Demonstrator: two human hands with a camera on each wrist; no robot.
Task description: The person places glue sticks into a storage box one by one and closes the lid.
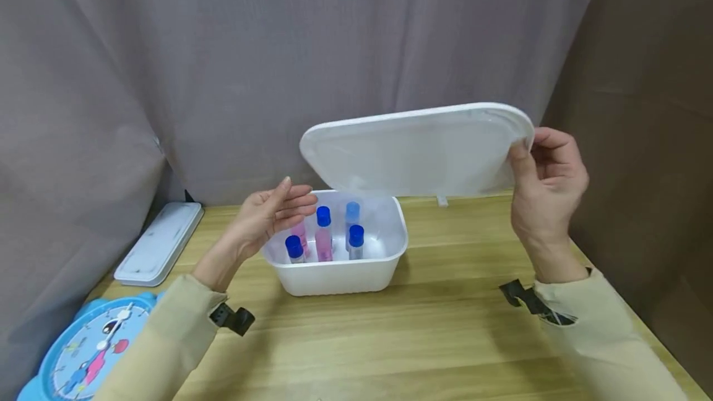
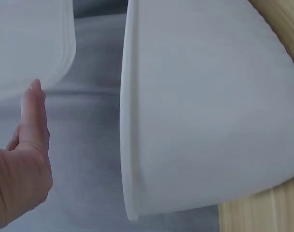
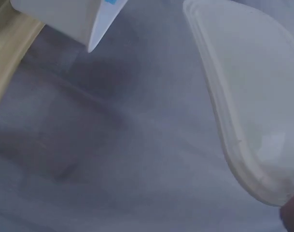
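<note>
Right hand (image 1: 548, 181) pinches lid (image 1: 418, 150) edge above open box (image 1: 340, 277).

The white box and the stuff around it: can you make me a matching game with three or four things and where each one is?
Things:
1. lid
2. small bottles
3. blue clock
4. left hand

Places:
A. at the table's near left corner
B. inside the white box
C. open, beside the box's left rim
D. held up by the right hand

Pairs: 1-D, 2-B, 3-A, 4-C
</note>
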